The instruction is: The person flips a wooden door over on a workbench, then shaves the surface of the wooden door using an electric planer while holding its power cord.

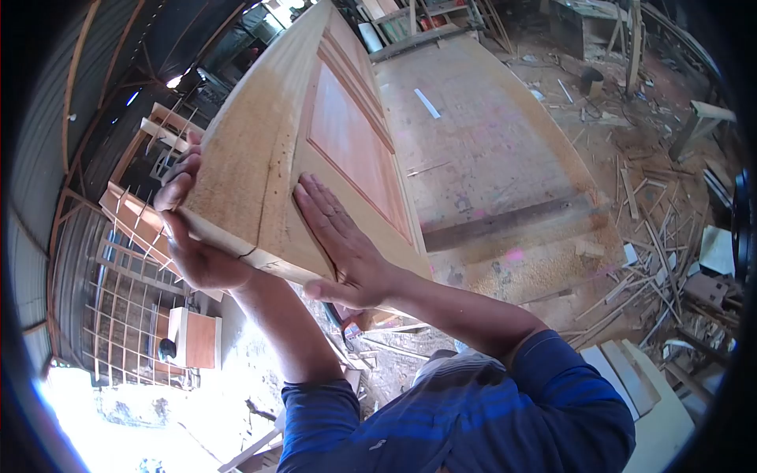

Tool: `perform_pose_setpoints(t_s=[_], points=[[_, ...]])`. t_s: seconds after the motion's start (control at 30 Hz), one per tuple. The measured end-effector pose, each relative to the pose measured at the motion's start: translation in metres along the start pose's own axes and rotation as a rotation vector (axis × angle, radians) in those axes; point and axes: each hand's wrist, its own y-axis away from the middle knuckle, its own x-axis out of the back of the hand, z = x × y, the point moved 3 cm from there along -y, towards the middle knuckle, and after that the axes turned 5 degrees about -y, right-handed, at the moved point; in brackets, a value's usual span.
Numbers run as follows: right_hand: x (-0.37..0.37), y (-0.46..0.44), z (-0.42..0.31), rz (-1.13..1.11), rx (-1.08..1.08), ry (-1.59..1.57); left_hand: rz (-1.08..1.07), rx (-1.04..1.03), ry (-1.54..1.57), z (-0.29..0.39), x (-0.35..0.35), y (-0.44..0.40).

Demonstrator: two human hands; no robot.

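Through the remote feed I record the left hand [201, 240] curled around the left side of the tan wooden panelled door [293, 146] at its near end. The right hand [343, 256] lies flat on the reddish-panelled face, fingers extended, thumb apart. In my judgement, the opposed placement steadies the door, which stands tilted with its thick edge toward my camera; what bears its far end I cannot tell.

The door's lower edge runs along the broad, stained wooden workbench [497, 150]; contact along its full length is unconfirmed. To the right, the bench surface extends to its outer edge, carrying a narrow white strip [426, 103] and a dark wooden crosspiece [505, 222]. I judge sideways room better there than at left, where a metal-bar grid [136, 306] stands beyond. Past the bench, thin wooden offcuts [658, 248] litter the floor.
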Motion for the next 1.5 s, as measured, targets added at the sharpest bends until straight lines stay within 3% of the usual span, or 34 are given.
perform_pose_setpoints(t_s=[0.2, 0.47, 0.6, 0.7, 0.73, 0.87, 0.97, 1.13, 1.3, 1.5], points=[[-0.015, 0.131, 0.058, 0.016, -0.162, -0.123, 0.001, 0.057, 0.03, -0.002, 0.022, 0.001], [-0.052, 0.386, 0.173, 0.276, -0.926, -0.226, 0.01, 0.168, 0.035, 0.008, 0.036, -0.007], [-0.035, 0.411, 0.198, 0.368, -1.402, -0.238, -0.234, 0.162, 0.051, 0.003, 0.041, -0.028], [-0.059, 0.453, 0.252, 0.457, -1.768, -0.489, -0.243, 0.152, 0.058, -0.005, 0.03, -0.041], [-0.09, 0.471, 0.277, 0.707, -1.585, -0.928, -0.259, 0.135, 0.037, -0.004, 0.002, -0.045], [-0.069, 0.455, 0.263, 0.474, -1.715, -0.37, -0.29, 0.135, -0.141, 0.0, 0.005, -0.046], [-0.064, 0.466, 0.271, 0.42, -1.788, -0.21, -0.399, 0.099, -0.037, -0.005, 0.005, -0.058], [0.025, 0.478, 0.248, 0.508, -1.789, -0.129, -0.262, 0.043, -0.045, -0.002, -0.062, -0.066], [0.132, 0.525, 0.231, 0.526, -1.744, -0.065, -0.264, 0.038, -0.062, 0.019, -0.136, -0.077], [0.214, 0.533, 0.134, 0.394, -1.857, -0.037, -0.294, 0.041, -0.161, 0.07, -0.205, -0.08]])
